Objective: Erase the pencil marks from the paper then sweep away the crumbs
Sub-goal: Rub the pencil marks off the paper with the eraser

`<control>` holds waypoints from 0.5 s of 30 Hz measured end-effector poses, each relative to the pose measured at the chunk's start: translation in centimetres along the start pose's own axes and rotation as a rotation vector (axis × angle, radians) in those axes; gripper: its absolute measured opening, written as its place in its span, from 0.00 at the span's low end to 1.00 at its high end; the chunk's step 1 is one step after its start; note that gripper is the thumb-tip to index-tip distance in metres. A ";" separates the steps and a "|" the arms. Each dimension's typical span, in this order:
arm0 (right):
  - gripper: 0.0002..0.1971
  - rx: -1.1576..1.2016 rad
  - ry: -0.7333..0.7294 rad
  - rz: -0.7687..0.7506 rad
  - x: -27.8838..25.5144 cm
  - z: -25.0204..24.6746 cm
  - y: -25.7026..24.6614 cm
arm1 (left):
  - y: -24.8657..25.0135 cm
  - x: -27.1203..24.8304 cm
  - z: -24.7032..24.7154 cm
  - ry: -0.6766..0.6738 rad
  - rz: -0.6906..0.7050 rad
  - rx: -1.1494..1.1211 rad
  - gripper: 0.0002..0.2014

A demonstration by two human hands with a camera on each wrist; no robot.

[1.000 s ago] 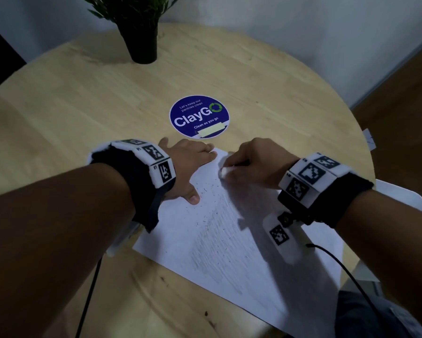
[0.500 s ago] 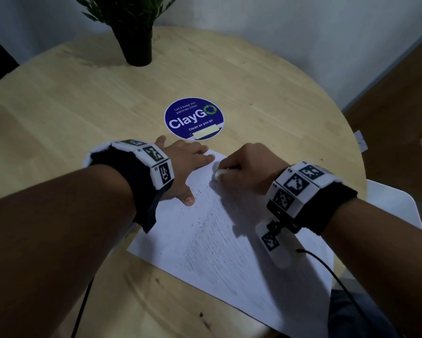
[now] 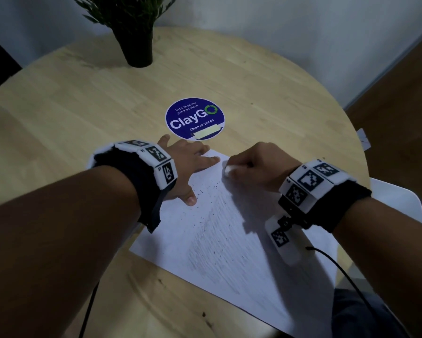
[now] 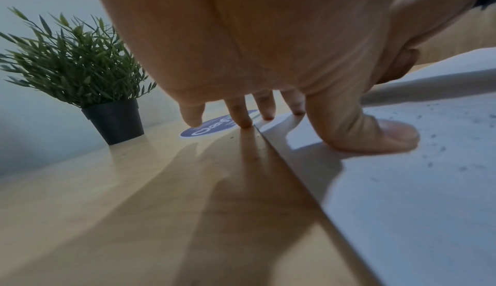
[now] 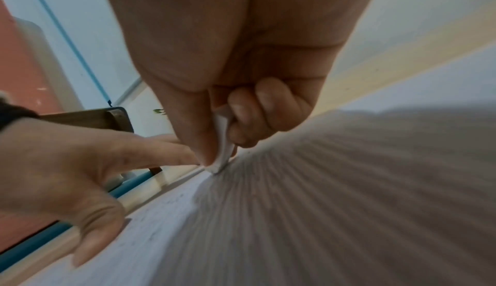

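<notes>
Paper (image 3: pixel 229 240), a white sheet shaded with grey pencil marks (image 3: pixel 219 254), lies on the near right part of a round wooden counter (image 3: pixel 83 93), tilted so one corner points away from the person. Small dark crumbs (image 3: pixel 205 191) are scattered across its far left area. The left hand (image 3: pixel 188 164) lies flat with fingers spread, thumb and some fingertips pressing the sheet's far left corner, the other fingertips on the wood. The right hand (image 3: pixel 256 164) is curled around a small white eraser (image 3: pixel 228 170), pinched between thumb and fingers, its tip touching the sheet near the far corner, just beside the left fingertips. Just beyond the hands a round blue sticker (image 3: pixel 195 118) reading "ClayGo" sits on the wood. At the far edge stands a green plant (image 3: pixel 122 13) in a dark pot (image 3: pixel 138 48).
</notes>
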State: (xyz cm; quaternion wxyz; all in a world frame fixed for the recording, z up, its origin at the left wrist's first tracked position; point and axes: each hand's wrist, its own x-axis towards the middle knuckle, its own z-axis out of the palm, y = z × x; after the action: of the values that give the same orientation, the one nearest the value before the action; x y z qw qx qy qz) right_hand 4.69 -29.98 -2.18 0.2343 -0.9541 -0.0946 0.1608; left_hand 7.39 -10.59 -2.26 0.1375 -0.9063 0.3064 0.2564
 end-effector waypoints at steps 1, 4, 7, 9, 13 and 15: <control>0.11 -0.010 -0.021 -0.020 -0.1 0.2 -0.1 | 0.0 0.0 0.0 0.000 0.002 -0.003 0.51; 0.09 0.064 0.065 0.031 -0.3 -0.1 0.5 | 0.0 0.0 0.1 0.005 0.002 -0.008 0.51; 0.08 0.034 0.012 0.000 -0.4 0.2 0.0 | -0.1 0.0 0.2 0.009 0.005 -0.006 0.51; 0.08 0.012 -0.031 -0.018 -0.5 0.2 -0.3 | 0.0 0.0 0.2 0.005 0.001 -0.015 0.51; 0.08 0.025 0.051 0.042 -0.2 -0.5 0.2 | 0.2 -0.4 -0.1 0.012 -0.002 -0.064 0.50; 0.09 -0.039 -0.021 -0.005 -0.5 0.1 -0.4 | 0.4 -0.7 -0.3 0.012 0.008 -0.099 0.50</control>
State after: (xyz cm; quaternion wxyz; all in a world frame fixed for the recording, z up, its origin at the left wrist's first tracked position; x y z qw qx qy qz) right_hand 4.20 -29.73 -1.96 0.2152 -0.9565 -0.1025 0.1683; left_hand 6.79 -10.67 -1.66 0.0899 -0.9123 0.2976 0.2665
